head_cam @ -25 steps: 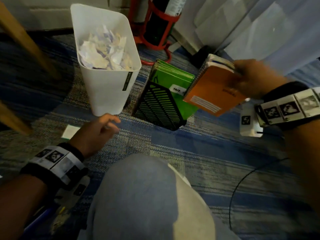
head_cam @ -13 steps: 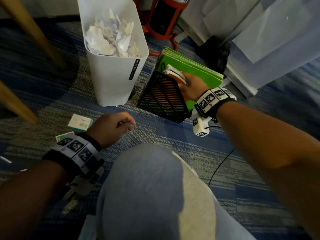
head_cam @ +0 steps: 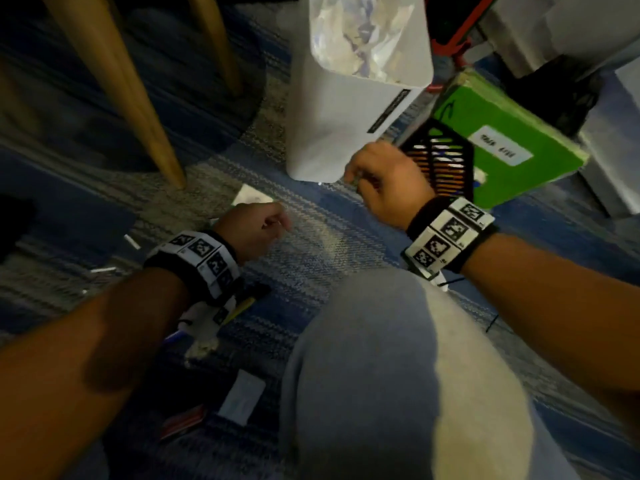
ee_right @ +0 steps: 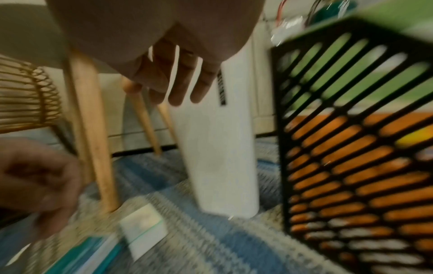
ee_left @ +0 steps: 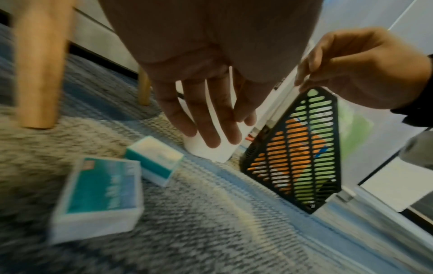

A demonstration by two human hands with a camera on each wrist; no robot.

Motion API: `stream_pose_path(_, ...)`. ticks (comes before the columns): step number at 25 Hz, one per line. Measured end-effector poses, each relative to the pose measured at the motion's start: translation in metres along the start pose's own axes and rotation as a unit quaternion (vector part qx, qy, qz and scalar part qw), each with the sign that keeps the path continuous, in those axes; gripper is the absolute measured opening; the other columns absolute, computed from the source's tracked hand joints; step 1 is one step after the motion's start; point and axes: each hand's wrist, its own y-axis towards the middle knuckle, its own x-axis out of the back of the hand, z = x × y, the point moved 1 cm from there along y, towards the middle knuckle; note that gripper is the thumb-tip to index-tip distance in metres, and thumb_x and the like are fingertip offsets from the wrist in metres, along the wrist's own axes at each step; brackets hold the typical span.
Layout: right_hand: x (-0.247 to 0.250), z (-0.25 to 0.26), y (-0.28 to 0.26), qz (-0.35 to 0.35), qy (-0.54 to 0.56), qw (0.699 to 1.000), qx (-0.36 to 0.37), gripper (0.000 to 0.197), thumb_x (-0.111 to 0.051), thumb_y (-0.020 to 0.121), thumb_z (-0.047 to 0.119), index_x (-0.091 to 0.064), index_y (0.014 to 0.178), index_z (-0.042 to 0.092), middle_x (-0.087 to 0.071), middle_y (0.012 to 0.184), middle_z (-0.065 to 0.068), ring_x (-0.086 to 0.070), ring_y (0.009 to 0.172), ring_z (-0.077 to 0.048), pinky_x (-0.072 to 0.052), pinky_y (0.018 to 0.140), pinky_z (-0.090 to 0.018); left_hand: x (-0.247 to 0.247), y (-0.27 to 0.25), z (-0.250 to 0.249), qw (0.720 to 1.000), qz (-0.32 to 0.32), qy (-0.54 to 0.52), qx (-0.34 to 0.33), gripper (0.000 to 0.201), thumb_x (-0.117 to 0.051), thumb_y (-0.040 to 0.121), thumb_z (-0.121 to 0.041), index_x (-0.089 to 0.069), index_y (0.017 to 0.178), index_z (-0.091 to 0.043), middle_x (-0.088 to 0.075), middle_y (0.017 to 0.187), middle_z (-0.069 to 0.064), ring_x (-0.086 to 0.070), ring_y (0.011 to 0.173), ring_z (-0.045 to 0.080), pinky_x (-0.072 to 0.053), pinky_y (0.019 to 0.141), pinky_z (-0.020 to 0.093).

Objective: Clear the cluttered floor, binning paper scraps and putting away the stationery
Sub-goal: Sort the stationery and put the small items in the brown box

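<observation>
Your right hand (head_cam: 388, 181) no longer carries the orange notebook (ee_left: 293, 146); a second ago it was held up beside the rack, half a second ago your hand was pushing down into it, and now the orange cover shows through the slats of the black file rack (head_cam: 440, 164), in front of the green books (head_cam: 509, 140). That item is put away, so by my reading the books are done and the small stationery on the floor is next.

Your view has also swung left and down, bringing more clutter into sight: two teal-and-white boxes (ee_left: 98, 196) lie on the carpet (head_cam: 311, 244) just below your left hand (head_cam: 254, 225), and pens and small flat items lie near your left forearm, too blurred to name.

Your right hand hangs beside the rack's top corner, near the base of the white bin (head_cam: 349, 98), which holds crumpled paper. Its grip is empty, fingers relaxed and pointing down. Your left hand hovers low over the carpet, palm down, fingers straight and slightly spread in the wrist view; it holds nothing and touches nothing. It is well placed to drop onto the nearer box
</observation>
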Motion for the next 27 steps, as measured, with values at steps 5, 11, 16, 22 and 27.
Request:
stream_pose_path(5, -0.113, 0.047, 0.020, 0.312, -0.015, 0.950, 0.023, 0.023, -0.046, 0.095, 0.013, -0.065, 0.106, 0.020, -0.064, 0.113, -0.006, -0.059, 0.100, -0.027, -0.047, 0.089, -0.038, 0.018, -0.027, 0.082, 0.985, -0.003, 0.114, 0.128, 0.013, -0.046, 0.097, -0.011, -0.059, 0.094, -0.015, -0.060, 0.098, 0.012, -0.055, 0.083, 0.030, -0.047, 0.072, 0.036)
stream_pose_path(11, -0.215, 0.084, -0.012, 0.459, -0.125, 0.837, 0.272, 0.059, -0.055, 0.094, 0.027, -0.030, 0.147, 0.027, -0.028, 0.154, -0.005, -0.033, 0.136, -0.030, -0.034, 0.109, -0.045, 0.023, -0.082, 0.148, 0.931, -0.141, 0.209, 0.263, 0.014, -0.051, 0.087, -0.020, -0.055, 0.100, -0.026, -0.043, 0.113, 0.004, -0.039, 0.104, 0.031, -0.034, 0.092, 0.046)
stream_pose_path(16, -0.242, 0.101, -0.013, 0.464, -0.174, 0.788, 0.365, 0.075, -0.047, 0.099, 0.029, 0.008, 0.150, 0.040, 0.008, 0.161, 0.004, -0.006, 0.147, -0.027, -0.027, 0.114, -0.048, 0.035, -0.114, 0.167, 0.900, -0.216, 0.216, 0.311, 0.043, -0.054, 0.088, -0.032, -0.043, 0.130, -0.028, -0.040, 0.132, 0.012, -0.035, 0.124, 0.040, -0.033, 0.098, 0.055)
stream_pose_path(22, -0.248, 0.110, -0.004, 0.482, -0.193, 0.793, 0.319, 0.062, -0.045, 0.100, 0.018, -0.010, 0.150, 0.031, -0.042, 0.141, -0.004, -0.041, 0.124, -0.031, -0.040, 0.100, -0.045, 0.028, -0.136, 0.204, 0.935, -0.026, 0.098, 0.341, 0.045, -0.055, 0.091, -0.026, -0.045, 0.134, -0.026, -0.056, 0.121, 0.007, -0.058, 0.095, 0.031, -0.052, 0.072, 0.038)
stream_pose_path(27, -0.242, 0.111, 0.011, 0.514, -0.184, 0.794, 0.268, 0.033, -0.045, 0.099, 0.031, -0.040, 0.132, 0.028, -0.045, 0.127, -0.002, -0.046, 0.116, -0.029, -0.041, 0.096, -0.042, 0.014, -0.143, 0.202, 0.930, -0.113, 0.146, 0.318, 0.043, -0.054, 0.088, -0.018, -0.044, 0.130, -0.020, -0.037, 0.133, 0.011, -0.041, 0.119, 0.036, -0.047, 0.091, 0.049)
